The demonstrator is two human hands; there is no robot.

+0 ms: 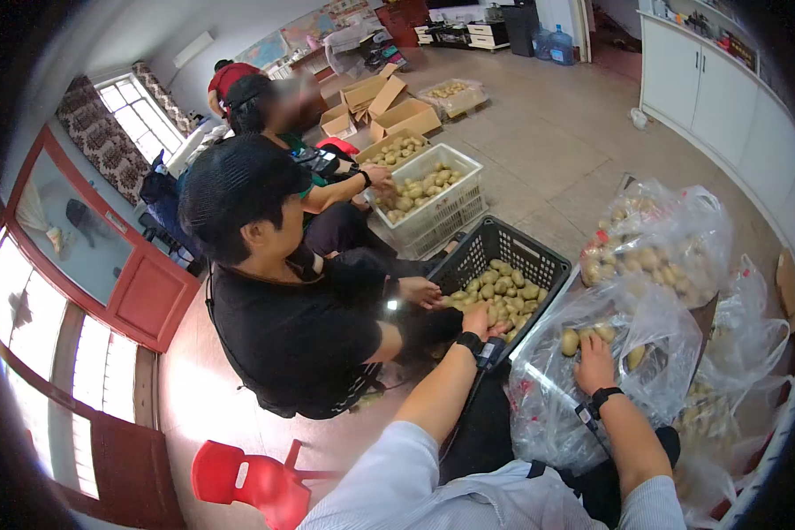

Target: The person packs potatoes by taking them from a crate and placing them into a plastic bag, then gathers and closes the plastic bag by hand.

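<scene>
My left hand (479,321) reaches into a black plastic crate (552,262), down among greenish-brown kiwifruit (503,287). Its fingertips are partly hidden, so I cannot tell whether they grip one. My right hand (595,364) is over a clear plastic bag (548,415) at my right knee. Its fingers stretch out and touch kiwifruit (571,343) at the bag's mouth; none is visibly gripped. Both wrists wear dark bands with small devices. At the crate's left side, a co-worker's hand (420,292) hovers by the rim.
Filled clear bags (658,234) stand at right. Two co-workers sit to my left by a white crate (468,172) of kiwifruit; another person (230,75) bends behind them. Cardboard boxes (406,119) lie farther back. A red stool (252,481) stands lower left, white cabinets (707,88) upper right.
</scene>
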